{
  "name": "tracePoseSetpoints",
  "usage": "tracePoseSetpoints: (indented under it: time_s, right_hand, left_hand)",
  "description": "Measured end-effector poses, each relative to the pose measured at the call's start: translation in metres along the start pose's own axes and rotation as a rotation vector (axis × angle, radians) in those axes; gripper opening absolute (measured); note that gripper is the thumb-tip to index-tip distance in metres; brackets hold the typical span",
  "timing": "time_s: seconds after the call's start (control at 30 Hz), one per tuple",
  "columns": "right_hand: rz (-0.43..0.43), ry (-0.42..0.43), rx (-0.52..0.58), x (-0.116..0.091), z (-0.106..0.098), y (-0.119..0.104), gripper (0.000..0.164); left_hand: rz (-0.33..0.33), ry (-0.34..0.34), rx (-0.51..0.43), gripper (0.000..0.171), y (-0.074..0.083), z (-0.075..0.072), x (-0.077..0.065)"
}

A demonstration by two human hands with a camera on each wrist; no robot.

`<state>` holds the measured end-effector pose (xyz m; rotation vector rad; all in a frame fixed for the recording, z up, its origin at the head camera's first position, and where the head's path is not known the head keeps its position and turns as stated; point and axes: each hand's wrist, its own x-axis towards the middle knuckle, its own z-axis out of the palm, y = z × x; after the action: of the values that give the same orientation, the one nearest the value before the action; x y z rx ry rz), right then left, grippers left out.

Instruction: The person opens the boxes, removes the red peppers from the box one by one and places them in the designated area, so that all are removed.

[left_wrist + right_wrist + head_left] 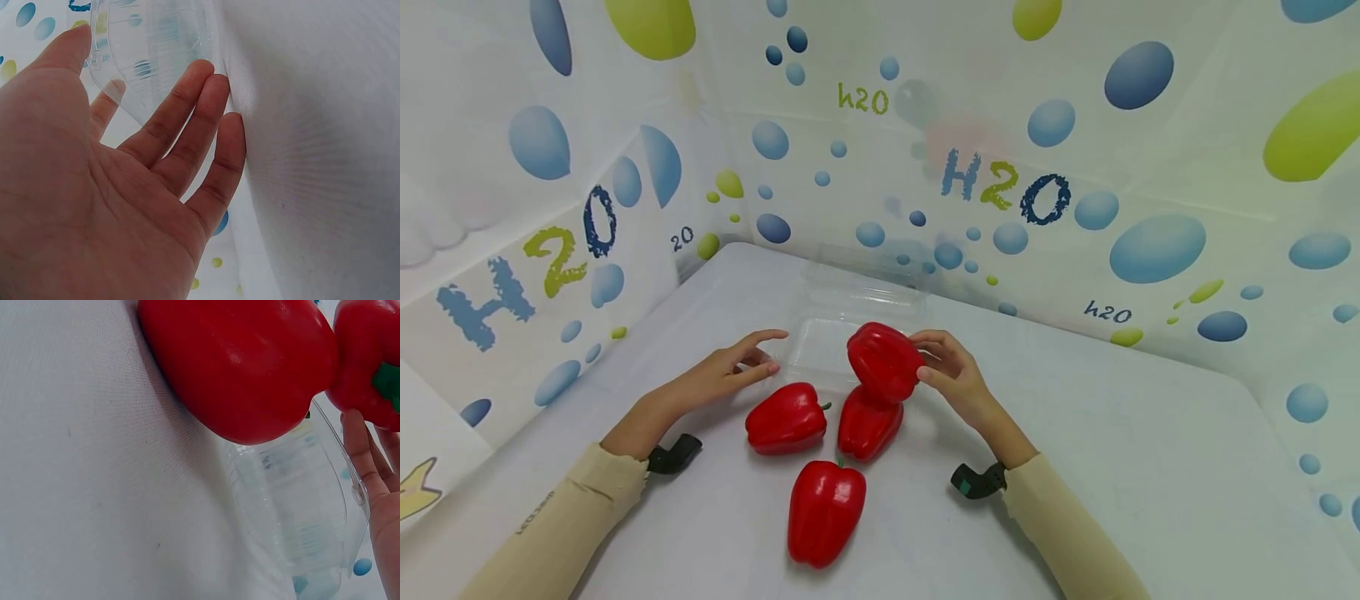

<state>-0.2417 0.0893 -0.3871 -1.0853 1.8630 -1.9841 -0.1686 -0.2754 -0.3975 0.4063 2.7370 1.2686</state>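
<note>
Head view: the clear tray lies open on the white worktop, with bare room to its right. The right hand grips a red pepper at the tray's near edge. Three more peppers lie just in front of the tray.

Left wrist view: the left hand has straight fingers touching the tray's rim.

Right wrist view: the held pepper hangs above the tray, fingertips beside it.
</note>
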Motion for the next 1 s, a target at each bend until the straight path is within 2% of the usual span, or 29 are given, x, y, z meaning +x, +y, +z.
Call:
tracePoseSetpoints:
  time_s: [0.3,0.6,1.0]
  right_hand:
    - [-0.009,-0.003,0.046,-0.003,-0.002,0.000,0.033]
    - [-0.018,-0.018,0.044,-0.005,-0.005,0.000,0.034]
    - [-0.075,-0.088,0.076,-0.006,-0.011,0.004,0.039]
  left_hand:
    - [0.005,0.003,0.002,0.060,-0.001,0.000,0.000]
    - [0.013,0.002,0.000,0.060,-0.002,0.000,0.001]
    - [0.007,0.007,0.012,0.059,0.000,0.000,0.001]
